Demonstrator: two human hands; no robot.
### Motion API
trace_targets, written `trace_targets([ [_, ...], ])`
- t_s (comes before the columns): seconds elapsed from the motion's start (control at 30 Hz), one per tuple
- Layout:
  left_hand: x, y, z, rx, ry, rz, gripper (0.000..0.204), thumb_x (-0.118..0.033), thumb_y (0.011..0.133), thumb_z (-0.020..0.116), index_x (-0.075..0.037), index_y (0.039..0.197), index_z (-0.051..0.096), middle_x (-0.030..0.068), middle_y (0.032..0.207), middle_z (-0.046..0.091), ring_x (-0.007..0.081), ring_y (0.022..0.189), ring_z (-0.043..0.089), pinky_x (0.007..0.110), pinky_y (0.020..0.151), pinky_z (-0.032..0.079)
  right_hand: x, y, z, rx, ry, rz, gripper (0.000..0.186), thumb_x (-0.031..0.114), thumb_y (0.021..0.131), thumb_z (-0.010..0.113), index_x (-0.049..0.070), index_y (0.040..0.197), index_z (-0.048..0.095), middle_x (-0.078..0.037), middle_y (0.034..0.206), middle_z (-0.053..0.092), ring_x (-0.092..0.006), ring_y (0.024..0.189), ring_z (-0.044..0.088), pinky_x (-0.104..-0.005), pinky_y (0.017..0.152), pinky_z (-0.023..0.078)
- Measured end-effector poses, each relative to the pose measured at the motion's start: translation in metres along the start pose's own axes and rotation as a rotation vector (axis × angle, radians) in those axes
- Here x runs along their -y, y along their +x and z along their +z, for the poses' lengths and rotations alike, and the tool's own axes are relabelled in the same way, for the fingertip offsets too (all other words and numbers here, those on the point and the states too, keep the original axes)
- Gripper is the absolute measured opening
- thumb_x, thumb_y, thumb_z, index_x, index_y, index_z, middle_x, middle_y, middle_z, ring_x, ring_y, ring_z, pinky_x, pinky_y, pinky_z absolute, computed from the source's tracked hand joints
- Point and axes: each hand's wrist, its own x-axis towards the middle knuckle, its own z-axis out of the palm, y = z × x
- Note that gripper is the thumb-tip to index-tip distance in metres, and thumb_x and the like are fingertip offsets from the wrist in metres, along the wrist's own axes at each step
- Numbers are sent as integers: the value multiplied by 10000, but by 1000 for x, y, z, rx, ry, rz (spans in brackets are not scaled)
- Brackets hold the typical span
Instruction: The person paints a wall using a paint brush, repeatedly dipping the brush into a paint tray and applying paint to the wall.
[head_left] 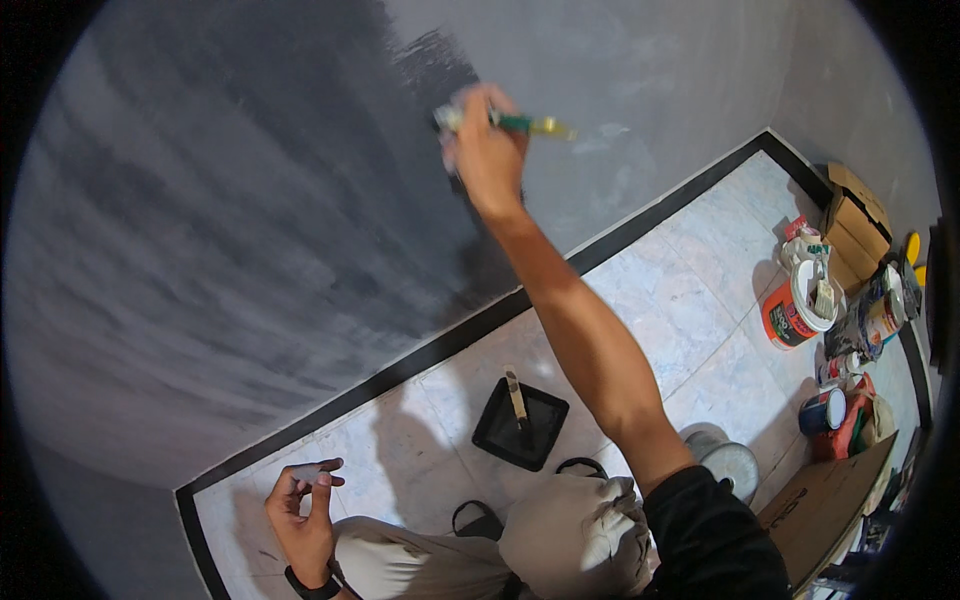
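Note:
My right hand (484,152) is raised against the grey wall (250,230) and grips a paintbrush (520,124) with a green and yellow handle. The brush head is hidden behind my fingers, at the edge of a darker wet-looking patch of wall. My left hand (303,505) hovers low over the pale tiled floor (690,290), fingers loosely curled, holding nothing I can make out. A black paint tray (521,424) with a second brush (516,395) resting in it lies on the floor near my knees.
A black skirting strip (620,235) runs along the wall's foot. At the right stand an orange and white bucket (798,305), a blue can (824,410), cardboard boxes (855,222) and assorted clutter. A flat cardboard sheet (825,505) lies lower right.

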Motion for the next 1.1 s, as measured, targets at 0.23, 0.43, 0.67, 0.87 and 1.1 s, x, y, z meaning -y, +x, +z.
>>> trace_targets([
  [0.23, 9, -2, -7, -58, -61, -41, 164, -113, 983, 675, 41, 938, 644, 164, 965, 760, 187, 799, 702, 324, 786, 534, -17, -8, -25, 85, 81, -37, 146, 146, 995, 547, 56, 891, 595, -26, 655, 535, -94, 521, 518, -277, 448, 410],
  [0.43, 1, 1, -1, -51, -64, -34, 179, -129, 981, 680, 43, 943, 649, 170, 978, 764, 189, 793, 703, 323, 791, 532, -71, -64, -99, -106, -258, 89, 184, 134, 1009, 513, 76, 848, 580, 6, 618, 505, -81, 451, 452, -274, 408, 369],
  [0.67, -2, 1, 3, -47, -68, -60, 160, -107, 978, 674, 47, 940, 649, 178, 986, 766, 182, 793, 698, 324, 795, 530, 62, 16, 45, 189, 33, -186, 212, 236, 1036, 532, 83, 893, 570, -35, 655, 556, -110, 491, 519, -278, 420, 387],
  [0.87, 3, -2, -3, -68, -76, -55, 169, -113, 982, 676, 42, 926, 638, 171, 981, 763, 175, 789, 689, 319, 781, 529, 6, 0, 13, 112, -11, -130, 210, 210, 1041, 529, 82, 880, 570, 11, 596, 493, -68, 463, 462, -253, 412, 348],
  [1.1, 0, 2, 0, -31, -44, -6, 109, -62, 954, 671, 46, 949, 685, 145, 956, 779, 174, 783, 714, 313, 790, 544, -11, -43, -42, 34, -100, 52, 247, 238, 1056, 510, 76, 884, 583, -5, 629, 522, -85, 494, 485, -267, 434, 370],
])
